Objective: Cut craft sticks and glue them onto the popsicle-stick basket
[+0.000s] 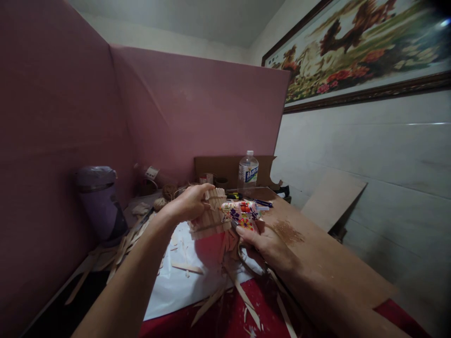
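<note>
My left hand (192, 203) grips a small panel of wooden craft sticks (208, 224), joined side by side with strips across them. It is held up above the white sheet. In my right hand (259, 239) is a glue gun (243, 211) with a bright flower pattern. A translucent glue stick pokes out of its back end, and a cord loops below the hand. The gun's nozzle points left and is close to the panel; whether it touches cannot be made out. Loose craft sticks (186, 268) and scraps lie on the white sheet (162, 291) underneath.
A purple lidded cup (100, 202) and a heap of sticks (123, 253) are at left, near balls of twine (160, 203). Behind stand a labelled plastic bottle (248, 171) and cardboard (218, 165). Sawdust (287, 231) lies on the brown board (327, 263) at right.
</note>
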`<state>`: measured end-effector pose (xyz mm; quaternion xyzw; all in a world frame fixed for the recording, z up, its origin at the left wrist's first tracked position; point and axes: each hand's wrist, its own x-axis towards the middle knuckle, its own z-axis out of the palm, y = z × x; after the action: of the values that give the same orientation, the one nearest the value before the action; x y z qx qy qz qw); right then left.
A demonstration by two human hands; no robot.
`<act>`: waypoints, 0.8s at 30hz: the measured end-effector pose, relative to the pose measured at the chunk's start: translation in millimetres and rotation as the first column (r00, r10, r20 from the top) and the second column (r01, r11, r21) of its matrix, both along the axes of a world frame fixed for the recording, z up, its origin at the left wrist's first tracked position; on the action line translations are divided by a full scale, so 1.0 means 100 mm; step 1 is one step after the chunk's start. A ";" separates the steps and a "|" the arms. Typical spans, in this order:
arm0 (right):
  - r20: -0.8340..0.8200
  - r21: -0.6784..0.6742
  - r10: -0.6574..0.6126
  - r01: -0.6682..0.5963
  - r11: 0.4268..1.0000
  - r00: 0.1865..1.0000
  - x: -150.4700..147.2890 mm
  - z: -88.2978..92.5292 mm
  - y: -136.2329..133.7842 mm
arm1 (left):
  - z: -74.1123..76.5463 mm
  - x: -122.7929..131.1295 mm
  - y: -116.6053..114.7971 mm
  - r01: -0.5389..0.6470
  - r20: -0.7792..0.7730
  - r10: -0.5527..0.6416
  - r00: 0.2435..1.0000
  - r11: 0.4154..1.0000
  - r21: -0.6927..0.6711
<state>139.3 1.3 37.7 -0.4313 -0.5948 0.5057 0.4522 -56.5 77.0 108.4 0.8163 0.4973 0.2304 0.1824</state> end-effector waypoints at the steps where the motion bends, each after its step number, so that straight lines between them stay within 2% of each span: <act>1: 0.006 0.003 -0.001 0.001 1.000 1.000 0.00 0.01 -0.01 | 0.00 0.00 0.00 0.002 -0.008 -0.002 1.000 1.000 0.011; 20: 0.052 0.018 -0.020 0.019 1.000 0.998 0.01 -0.03 0.02 | 0.00 0.00 0.00 0.014 -0.010 -0.014 1.000 1.000 0.016; 24: 0.054 -0.001 -0.017 0.017 1.000 0.998 0.01 -0.03 0.02 | -0.01 0.00 0.01 0.005 0.002 -0.005 1.000 1.000 -0.023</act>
<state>140.4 3.2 34.4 -0.4501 -0.6027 0.4903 0.4402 -56.4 77.6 107.4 0.8152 0.4977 0.2247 0.1930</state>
